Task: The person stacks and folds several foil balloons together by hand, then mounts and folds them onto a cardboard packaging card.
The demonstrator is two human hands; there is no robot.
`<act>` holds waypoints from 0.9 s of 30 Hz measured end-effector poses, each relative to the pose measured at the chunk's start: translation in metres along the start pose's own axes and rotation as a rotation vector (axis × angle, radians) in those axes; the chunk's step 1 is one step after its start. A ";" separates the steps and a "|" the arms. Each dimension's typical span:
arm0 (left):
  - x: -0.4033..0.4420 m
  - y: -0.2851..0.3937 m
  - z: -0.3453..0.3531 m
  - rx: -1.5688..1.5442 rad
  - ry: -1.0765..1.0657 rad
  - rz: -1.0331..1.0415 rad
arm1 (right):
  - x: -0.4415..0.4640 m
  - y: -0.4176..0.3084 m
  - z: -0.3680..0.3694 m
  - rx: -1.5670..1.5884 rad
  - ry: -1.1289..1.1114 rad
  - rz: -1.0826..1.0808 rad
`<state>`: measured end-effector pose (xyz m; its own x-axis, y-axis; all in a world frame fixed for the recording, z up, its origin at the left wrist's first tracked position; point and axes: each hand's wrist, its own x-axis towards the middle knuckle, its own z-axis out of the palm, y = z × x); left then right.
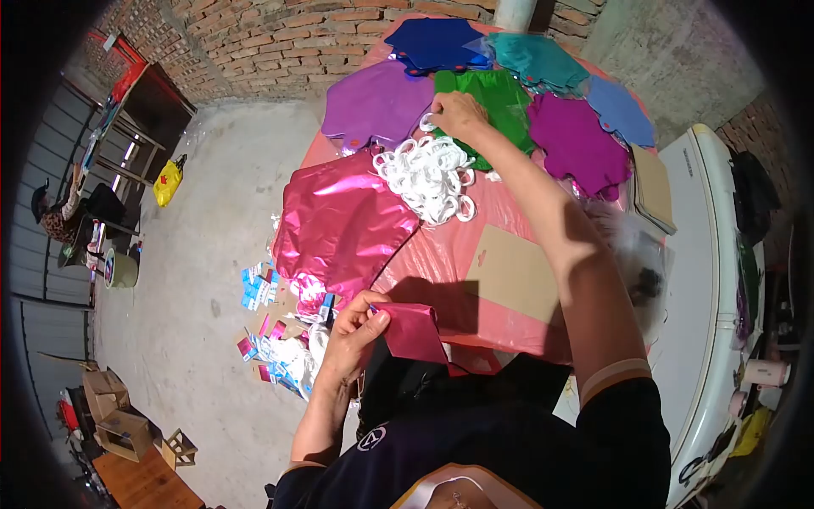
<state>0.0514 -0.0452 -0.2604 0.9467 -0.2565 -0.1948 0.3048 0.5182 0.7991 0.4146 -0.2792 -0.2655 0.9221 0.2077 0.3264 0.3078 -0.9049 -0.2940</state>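
Note:
My left hand [354, 332] is closed at the table's near edge, thumb on top, pinching a folded pink foil balloon [414, 329] by its left end. My right hand [460, 114] reaches across to the far side, its fingers closed at a white ribbon coil [427, 122] by the green foil balloons [496, 95]. The fingertips are partly hidden. Just below that hand lies a heap of white ribbon coils [432, 174]. Flat pink foil balloons [339, 220] are stacked left of the heap.
Purple [373, 102], dark blue [437, 42], teal [538, 61] and magenta foil balloons [577, 140] ring the table's far side. A cardboard piece [513, 271] lies on the pink table cover [424, 271]. A white fridge [691, 254] stands right. Another person [64, 212] sits far left.

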 end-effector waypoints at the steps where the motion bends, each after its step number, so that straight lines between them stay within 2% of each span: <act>1: 0.002 0.000 -0.003 -0.001 0.005 -0.003 | 0.007 0.001 0.005 -0.010 -0.048 0.016; 4: 0.006 0.006 -0.004 0.006 0.018 -0.022 | 0.008 0.016 -0.018 0.432 -0.063 -0.023; 7: 0.010 0.014 -0.003 0.092 0.048 -0.026 | -0.026 0.028 -0.069 0.605 -0.096 -0.097; 10: 0.024 0.013 -0.001 0.184 0.014 0.027 | -0.102 0.021 -0.138 0.523 -0.124 -0.041; 13: 0.040 0.020 0.016 0.268 -0.087 -0.008 | -0.172 0.040 -0.152 0.626 -0.323 0.113; 15: 0.052 0.025 0.035 0.345 -0.147 -0.038 | -0.215 0.049 -0.149 0.412 -0.291 -0.041; 17: 0.072 0.027 0.039 0.607 -0.243 -0.063 | -0.249 0.067 -0.130 0.213 -0.268 -0.245; 20: 0.100 0.027 0.078 0.755 -0.452 0.006 | -0.284 0.057 -0.137 0.228 -0.099 -0.269; 23: 0.130 0.031 0.109 1.040 -0.629 -0.018 | -0.315 0.054 -0.156 0.225 0.079 -0.167; 25: 0.157 0.031 0.120 1.062 -0.751 -0.140 | -0.342 0.051 -0.161 0.181 0.127 -0.032; 27: 0.193 0.019 0.118 1.049 -0.942 -0.033 | -0.366 0.046 -0.161 0.190 0.190 0.053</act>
<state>0.2271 -0.1812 -0.2158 0.3903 -0.9144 -0.1074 -0.2876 -0.2319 0.9293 0.0537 -0.4571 -0.2542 0.8831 0.0717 0.4637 0.3152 -0.8228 -0.4729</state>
